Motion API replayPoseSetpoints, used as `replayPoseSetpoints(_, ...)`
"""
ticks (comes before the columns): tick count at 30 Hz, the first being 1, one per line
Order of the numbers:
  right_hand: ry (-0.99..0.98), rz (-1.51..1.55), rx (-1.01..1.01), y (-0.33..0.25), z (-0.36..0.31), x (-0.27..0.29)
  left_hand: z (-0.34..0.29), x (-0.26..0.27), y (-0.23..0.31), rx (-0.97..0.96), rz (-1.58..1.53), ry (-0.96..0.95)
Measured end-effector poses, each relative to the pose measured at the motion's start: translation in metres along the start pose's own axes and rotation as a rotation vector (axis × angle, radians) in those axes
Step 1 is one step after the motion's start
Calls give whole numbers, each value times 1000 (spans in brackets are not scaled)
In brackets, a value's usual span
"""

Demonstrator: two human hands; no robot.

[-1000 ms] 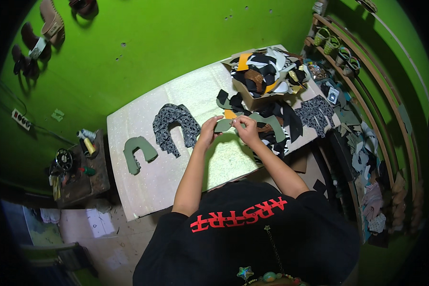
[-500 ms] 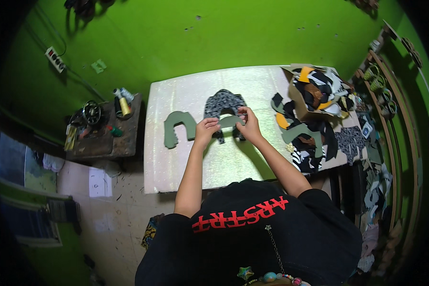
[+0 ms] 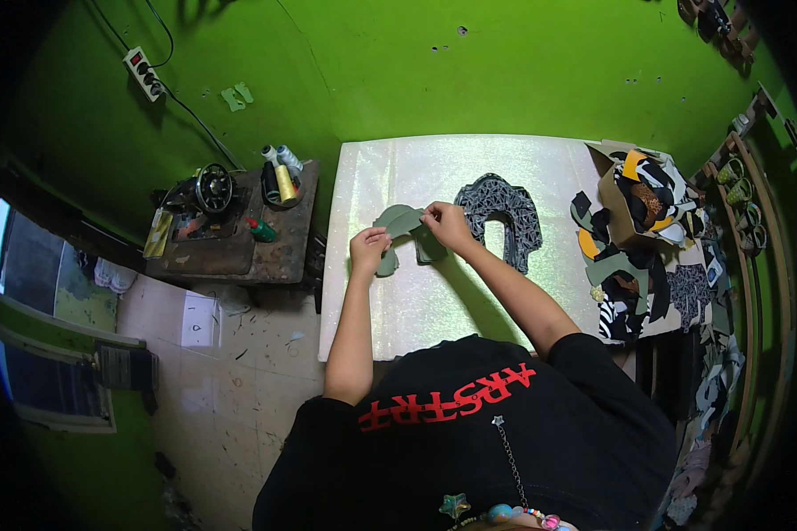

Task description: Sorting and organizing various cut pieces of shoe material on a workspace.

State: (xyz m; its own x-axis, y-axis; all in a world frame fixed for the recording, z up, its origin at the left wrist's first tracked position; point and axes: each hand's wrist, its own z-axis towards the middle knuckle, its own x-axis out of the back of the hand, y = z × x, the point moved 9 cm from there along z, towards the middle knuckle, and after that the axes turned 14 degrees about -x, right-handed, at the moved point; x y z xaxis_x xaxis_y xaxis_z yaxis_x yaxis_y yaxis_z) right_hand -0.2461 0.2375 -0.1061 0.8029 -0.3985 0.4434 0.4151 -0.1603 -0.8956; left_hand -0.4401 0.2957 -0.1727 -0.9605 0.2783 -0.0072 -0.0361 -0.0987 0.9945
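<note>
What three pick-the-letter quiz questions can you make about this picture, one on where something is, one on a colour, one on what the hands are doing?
1. Where does the patterned black and grey horseshoe piece lie?
A. on the floor
B. on the white table, right of the hands
C. on the sewing machine

2. What colour is the curved piece that the hands hold?
A. dull green
B. bright red
C. yellow

3. What are the hands doing?
A. both rest flat and empty
B. only one holds something
C. both grip the same curved piece

Answers: 1 B, it lies flat on the white table beside the right hand. 2 A, it is dull green, darker than the wall. 3 C, the left hand pinches its lower end and the right hand its top.
</note>
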Motion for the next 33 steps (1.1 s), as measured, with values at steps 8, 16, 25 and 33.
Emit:
replayPoseSetpoints(8, 25, -185, -78, 22, 24, -40, 23, 25, -38, 39, 215, 79)
replayPoseSetpoints(16, 93, -256, -194, 34, 24, -51, 28, 34, -39, -19, 547, 111)
replayPoseSetpoints(25, 192, -270, -168, 28, 18, -53, 21, 22, 2, -279, 795, 183)
replayPoseSetpoints(33, -42, -309, -92, 36, 11, -57, 8, -6, 9, -308, 845, 14)
